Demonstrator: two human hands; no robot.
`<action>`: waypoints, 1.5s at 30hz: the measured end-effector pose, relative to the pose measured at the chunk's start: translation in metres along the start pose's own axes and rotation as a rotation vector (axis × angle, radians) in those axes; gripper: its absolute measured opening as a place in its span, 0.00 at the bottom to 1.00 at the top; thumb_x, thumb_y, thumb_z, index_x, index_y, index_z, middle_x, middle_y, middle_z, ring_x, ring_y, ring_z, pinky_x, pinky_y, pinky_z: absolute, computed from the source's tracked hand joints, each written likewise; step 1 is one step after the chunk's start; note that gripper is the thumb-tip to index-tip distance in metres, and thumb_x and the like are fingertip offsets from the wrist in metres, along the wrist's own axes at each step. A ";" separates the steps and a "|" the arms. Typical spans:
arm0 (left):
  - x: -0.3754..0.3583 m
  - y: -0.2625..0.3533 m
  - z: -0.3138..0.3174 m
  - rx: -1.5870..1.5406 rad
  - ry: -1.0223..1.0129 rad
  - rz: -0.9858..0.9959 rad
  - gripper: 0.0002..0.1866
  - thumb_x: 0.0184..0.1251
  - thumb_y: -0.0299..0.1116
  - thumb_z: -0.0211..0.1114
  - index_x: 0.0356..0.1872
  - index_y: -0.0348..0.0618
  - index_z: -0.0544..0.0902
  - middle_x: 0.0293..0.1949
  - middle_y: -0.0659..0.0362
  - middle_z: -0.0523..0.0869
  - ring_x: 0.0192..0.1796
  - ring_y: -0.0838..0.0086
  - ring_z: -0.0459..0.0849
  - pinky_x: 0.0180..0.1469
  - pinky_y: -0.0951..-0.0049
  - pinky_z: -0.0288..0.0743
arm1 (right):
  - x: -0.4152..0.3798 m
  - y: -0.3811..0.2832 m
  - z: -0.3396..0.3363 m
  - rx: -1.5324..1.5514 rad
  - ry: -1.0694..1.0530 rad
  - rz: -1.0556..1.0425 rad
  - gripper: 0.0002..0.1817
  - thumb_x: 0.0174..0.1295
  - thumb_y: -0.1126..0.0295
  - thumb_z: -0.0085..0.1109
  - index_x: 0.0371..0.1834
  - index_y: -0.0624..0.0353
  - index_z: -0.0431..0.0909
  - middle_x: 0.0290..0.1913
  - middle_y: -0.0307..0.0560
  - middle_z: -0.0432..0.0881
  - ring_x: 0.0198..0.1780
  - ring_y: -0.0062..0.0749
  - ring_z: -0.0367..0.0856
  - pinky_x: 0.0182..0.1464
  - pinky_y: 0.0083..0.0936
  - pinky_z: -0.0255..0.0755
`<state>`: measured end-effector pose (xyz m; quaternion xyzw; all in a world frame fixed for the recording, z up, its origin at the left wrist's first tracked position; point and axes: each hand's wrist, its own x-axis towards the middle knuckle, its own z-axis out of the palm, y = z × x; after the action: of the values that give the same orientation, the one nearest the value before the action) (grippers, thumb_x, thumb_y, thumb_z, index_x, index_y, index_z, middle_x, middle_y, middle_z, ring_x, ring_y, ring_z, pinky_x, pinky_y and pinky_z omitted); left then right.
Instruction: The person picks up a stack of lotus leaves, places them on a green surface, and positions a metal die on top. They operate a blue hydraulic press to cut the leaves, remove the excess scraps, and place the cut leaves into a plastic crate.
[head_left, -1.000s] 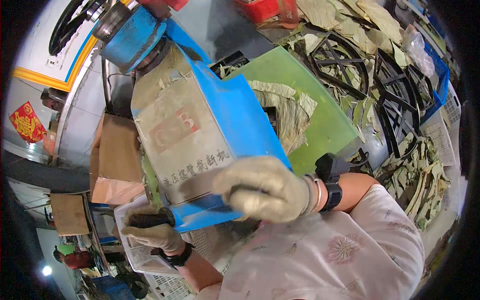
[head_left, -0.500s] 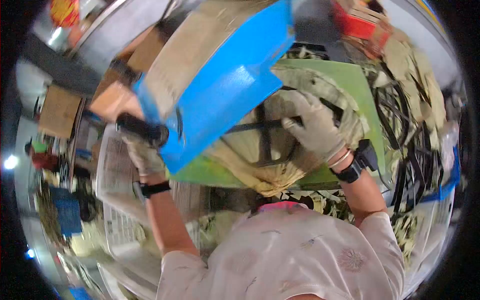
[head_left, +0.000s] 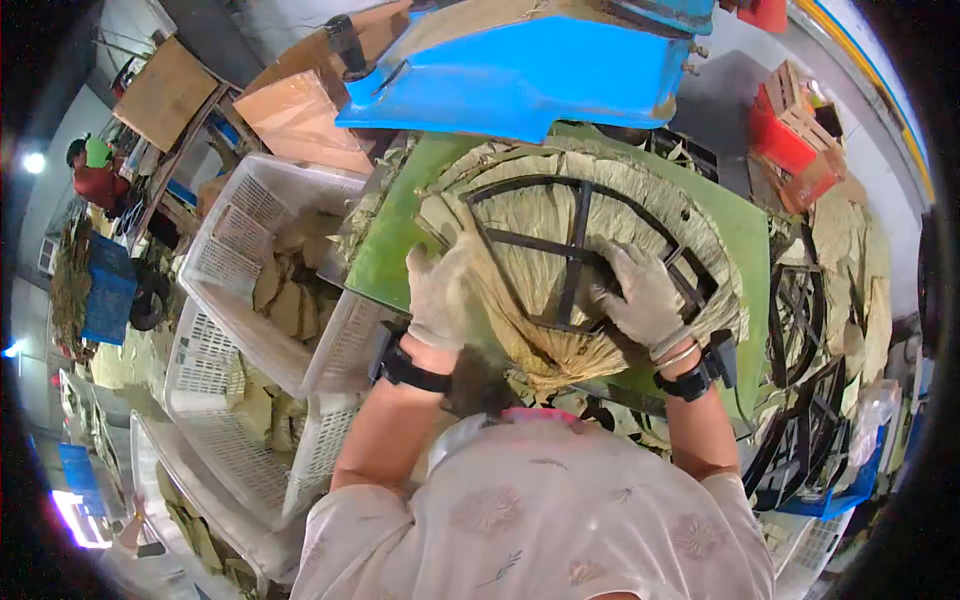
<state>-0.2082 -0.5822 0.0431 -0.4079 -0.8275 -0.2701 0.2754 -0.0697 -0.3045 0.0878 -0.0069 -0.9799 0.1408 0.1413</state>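
Observation:
A black fan-shaped cutting die (head_left: 578, 225) with crossing bars lies on a stack of pale, pleated dried leaves (head_left: 530, 275). The leaves rest on a green cutting board (head_left: 385, 255). My right hand (head_left: 640, 300), gloved, is at the die's right-hand part, its thumb and fingers closed about a dark bar near the middle. My left hand (head_left: 440, 290), also gloved, is at the left edge of the leaves, fingers apart, holding nothing I can see. Behind the board is the blue press head (head_left: 520, 80) with its black handle (head_left: 347, 45).
White plastic crates (head_left: 220, 270) with leaf pieces stand at the left. More black dies (head_left: 800, 320) and leaves lie at the right, near a red box (head_left: 780, 130). A cardboard box (head_left: 305, 120) sits behind the crates. A person (head_left: 100, 175) is far left.
The blue press head has swung back from over the board, uncovering the die and leaves. My left hand has left its black handle and come down to the leaves. My right hand stays at the die.

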 end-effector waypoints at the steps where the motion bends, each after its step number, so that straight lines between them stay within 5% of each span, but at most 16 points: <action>1: 0.003 -0.003 0.009 -0.168 0.005 -0.128 0.21 0.68 0.25 0.64 0.62 0.35 0.82 0.52 0.52 0.84 0.57 0.61 0.83 0.53 0.63 0.81 | 0.000 0.000 -0.001 0.025 -0.026 0.022 0.36 0.59 0.56 0.67 0.72 0.54 0.71 0.60 0.55 0.80 0.62 0.54 0.77 0.65 0.47 0.69; 6: 0.034 -0.011 0.024 -1.076 -0.035 -1.093 0.18 0.60 0.27 0.76 0.51 0.37 0.84 0.44 0.59 0.89 0.42 0.75 0.85 0.49 0.75 0.79 | -0.001 -0.005 -0.001 0.021 -0.043 0.053 0.37 0.59 0.55 0.67 0.72 0.52 0.71 0.60 0.55 0.80 0.63 0.53 0.77 0.66 0.46 0.68; 8: 0.038 -0.002 0.015 -1.001 -0.096 -1.193 0.19 0.61 0.24 0.74 0.54 0.36 0.84 0.45 0.60 0.88 0.42 0.77 0.85 0.48 0.74 0.79 | -0.003 -0.005 -0.003 -0.028 -0.041 0.043 0.37 0.59 0.54 0.68 0.73 0.52 0.70 0.61 0.54 0.79 0.63 0.53 0.77 0.66 0.46 0.68; 11: 0.044 0.024 -0.004 -1.079 0.233 -0.570 0.23 0.64 0.15 0.67 0.61 0.36 0.82 0.50 0.62 0.87 0.45 0.80 0.84 0.49 0.77 0.79 | 0.001 0.003 0.002 0.088 0.027 0.042 0.33 0.61 0.53 0.67 0.69 0.54 0.74 0.57 0.57 0.81 0.61 0.55 0.78 0.64 0.46 0.71; 16: 0.103 0.103 -0.063 -1.365 0.129 -0.429 0.22 0.66 0.16 0.69 0.62 0.35 0.82 0.52 0.61 0.88 0.47 0.79 0.84 0.52 0.77 0.79 | -0.013 -0.065 -0.036 1.177 -0.004 -0.063 0.45 0.69 0.41 0.63 0.75 0.68 0.64 0.68 0.60 0.75 0.71 0.47 0.72 0.73 0.40 0.64; 22: 0.102 0.142 0.011 -1.727 -0.385 -0.214 0.28 0.79 0.49 0.57 0.71 0.40 0.73 0.59 0.56 0.84 0.58 0.67 0.83 0.63 0.62 0.75 | -0.077 -0.076 -0.062 1.682 0.167 0.319 0.40 0.65 0.50 0.71 0.72 0.66 0.68 0.58 0.50 0.82 0.59 0.33 0.80 0.61 0.31 0.74; 24: 0.098 0.157 0.056 -1.368 -0.474 0.247 0.25 0.82 0.49 0.52 0.65 0.41 0.77 0.52 0.53 0.85 0.55 0.60 0.84 0.63 0.57 0.73 | -0.104 -0.068 -0.068 1.828 0.426 0.272 0.35 0.66 0.52 0.70 0.67 0.65 0.72 0.49 0.48 0.85 0.48 0.31 0.85 0.52 0.28 0.80; 25: 0.101 0.166 0.070 -1.123 -0.402 0.552 0.22 0.82 0.46 0.51 0.59 0.40 0.81 0.45 0.51 0.86 0.49 0.56 0.85 0.62 0.53 0.72 | -0.115 -0.072 -0.080 1.787 0.560 0.352 0.33 0.66 0.50 0.69 0.65 0.63 0.73 0.46 0.47 0.85 0.43 0.32 0.84 0.47 0.28 0.81; 29: 0.092 0.185 0.079 -0.533 -0.486 0.562 0.22 0.74 0.52 0.59 0.35 0.42 0.84 0.37 0.53 0.88 0.47 0.52 0.85 0.63 0.53 0.69 | -0.249 -0.030 -0.084 1.350 1.255 0.619 0.28 0.71 0.45 0.60 0.62 0.55 0.76 0.45 0.44 0.83 0.43 0.35 0.80 0.49 0.35 0.79; 31: 0.084 0.183 0.082 -0.601 -0.444 0.551 0.21 0.67 0.51 0.65 0.42 0.41 0.85 0.43 0.53 0.87 0.53 0.58 0.84 0.69 0.48 0.64 | -0.370 -0.011 -0.099 1.095 1.495 0.553 0.29 0.73 0.43 0.54 0.63 0.56 0.75 0.50 0.44 0.82 0.51 0.38 0.80 0.58 0.41 0.75; 36: 0.084 0.176 0.076 -0.496 -0.534 0.645 0.29 0.63 0.51 0.68 0.58 0.40 0.81 0.59 0.50 0.83 0.66 0.55 0.77 0.74 0.42 0.58 | -0.686 -0.029 -0.127 0.758 1.822 1.275 0.41 0.74 0.39 0.47 0.80 0.58 0.63 0.74 0.51 0.73 0.68 0.47 0.75 0.75 0.42 0.67; 38: 0.083 0.177 0.081 -0.497 -0.527 0.645 0.30 0.62 0.50 0.69 0.59 0.40 0.81 0.60 0.50 0.82 0.67 0.55 0.76 0.75 0.42 0.57 | -0.672 -0.081 -0.133 -0.265 1.402 1.956 0.40 0.75 0.39 0.47 0.79 0.59 0.64 0.71 0.55 0.76 0.67 0.51 0.76 0.67 0.42 0.75; 40: 0.082 0.175 0.081 -0.461 -0.535 0.668 0.31 0.61 0.49 0.70 0.61 0.40 0.80 0.61 0.49 0.81 0.68 0.55 0.75 0.76 0.43 0.56 | -0.620 -0.057 -0.123 -1.240 0.876 2.110 0.37 0.74 0.46 0.54 0.77 0.60 0.66 0.68 0.56 0.79 0.64 0.50 0.79 0.63 0.42 0.76; 41: 0.082 0.177 0.079 -0.437 -0.555 0.669 0.30 0.61 0.48 0.70 0.60 0.41 0.80 0.62 0.49 0.81 0.69 0.54 0.75 0.77 0.43 0.55 | -0.586 -0.031 -0.119 -0.684 1.311 1.664 0.31 0.73 0.59 0.57 0.75 0.61 0.68 0.65 0.55 0.80 0.61 0.46 0.80 0.58 0.40 0.78; 43: 0.084 0.179 0.077 -0.410 -0.581 0.690 0.29 0.61 0.48 0.70 0.59 0.40 0.80 0.61 0.49 0.81 0.68 0.54 0.75 0.77 0.43 0.55 | -0.437 -0.002 -0.110 0.206 1.509 1.242 0.29 0.69 0.77 0.50 0.76 0.61 0.67 0.64 0.55 0.78 0.58 0.35 0.82 0.52 0.26 0.80; 45: 0.085 0.182 0.078 -0.387 -0.599 0.723 0.28 0.61 0.47 0.70 0.58 0.40 0.81 0.61 0.49 0.82 0.68 0.54 0.76 0.78 0.43 0.55 | -0.322 0.015 -0.086 -0.260 0.941 1.029 0.35 0.59 0.78 0.64 0.74 0.62 0.69 0.65 0.55 0.77 0.62 0.41 0.80 0.61 0.32 0.76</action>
<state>-0.1206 -0.3903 0.0868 -0.7715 -0.6107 -0.1771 0.0214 0.2633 -0.2840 0.0741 -0.5460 -0.6959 0.0535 0.4633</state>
